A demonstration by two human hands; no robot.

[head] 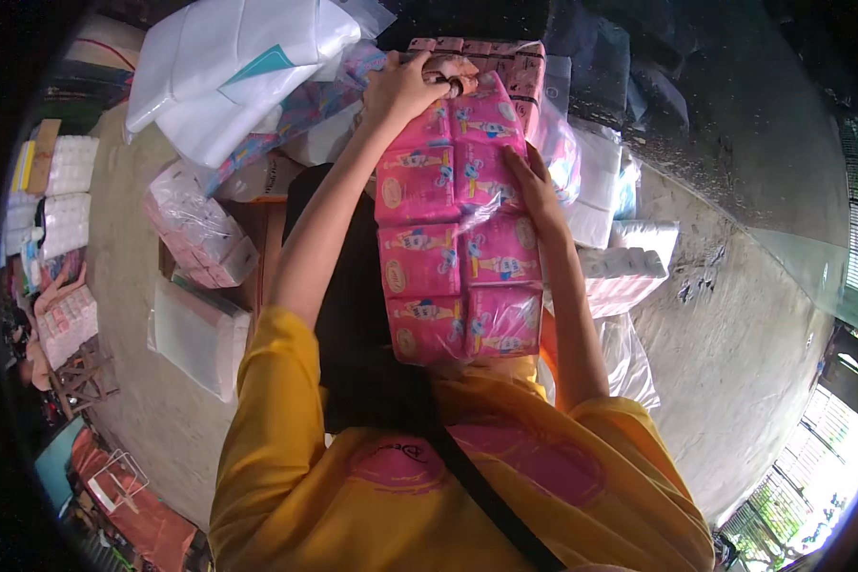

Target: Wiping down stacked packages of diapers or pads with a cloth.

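Observation:
A tall bundle of pink printed packets in clear plastic wrap [460, 250] stands before my chest, its packets stacked in two columns. My left hand [407, 86] is at the bundle's top, fingers curled on the bunched end of the clear wrap [452, 71]. Against the bundle's right side rests my right hand [540, 189], fingers extended along the wrap and holding nothing by itself. Just beyond the top lies another bundle of paler pink packets with dark bands [529, 79].
White plastic packs [236, 71] lie at the upper left. A clear-wrapped pink bundle [200, 225] and a stack of clear bags [200, 332] are on the left. More wrapped packs [618, 279] sit at right on the concrete floor [722, 343]. Another person [39, 357] is at far left.

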